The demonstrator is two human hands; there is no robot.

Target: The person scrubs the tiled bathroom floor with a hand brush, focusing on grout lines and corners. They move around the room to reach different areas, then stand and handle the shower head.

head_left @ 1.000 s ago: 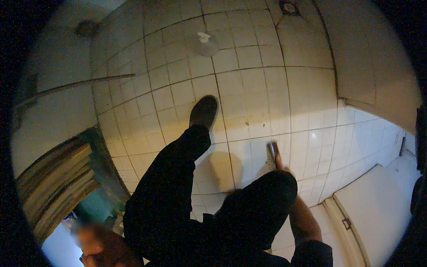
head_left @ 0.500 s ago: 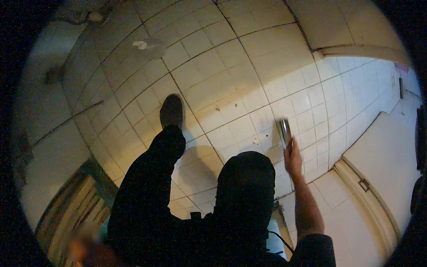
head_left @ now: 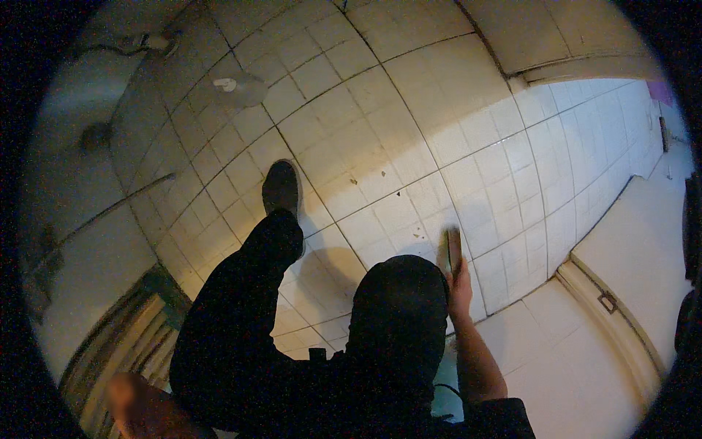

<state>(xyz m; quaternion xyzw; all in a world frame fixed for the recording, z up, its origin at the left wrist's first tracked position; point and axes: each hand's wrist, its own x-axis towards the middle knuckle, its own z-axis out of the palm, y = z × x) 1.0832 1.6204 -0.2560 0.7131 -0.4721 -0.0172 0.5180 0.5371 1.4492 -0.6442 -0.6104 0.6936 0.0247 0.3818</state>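
My right hand (head_left: pixel 459 290) is closed round a small brush-like tool (head_left: pixel 455 247), held just beyond my bent right knee. Motion smears the tool; a dark fringe along its left side looks like bristles. It is low over the white tiled floor (head_left: pixel 409 132), and whether it touches cannot be told. Small dark crumbs (head_left: pixel 418 235) lie on the tiles to its left, with a few more bits (head_left: pixel 354 181) farther off. At the lower left my left hand (head_left: pixel 135 401) shows as a blurred patch beside my left thigh, its fingers unreadable.
My left shoe (head_left: pixel 281 186) stands on the tiles. Farther off lies a translucent thing with a white piece (head_left: pixel 228 85). A pale door (head_left: pixel 610 256) with a metal latch plate is at the right, slatted wood (head_left: pixel 117 347) at the lower left, and a pipe fitting (head_left: pixel 155 42) at the far left.
My right hand has moved left and nearer to me with the tool, toward my right knee. The view has shifted slightly. My left hand stays at the lower left.
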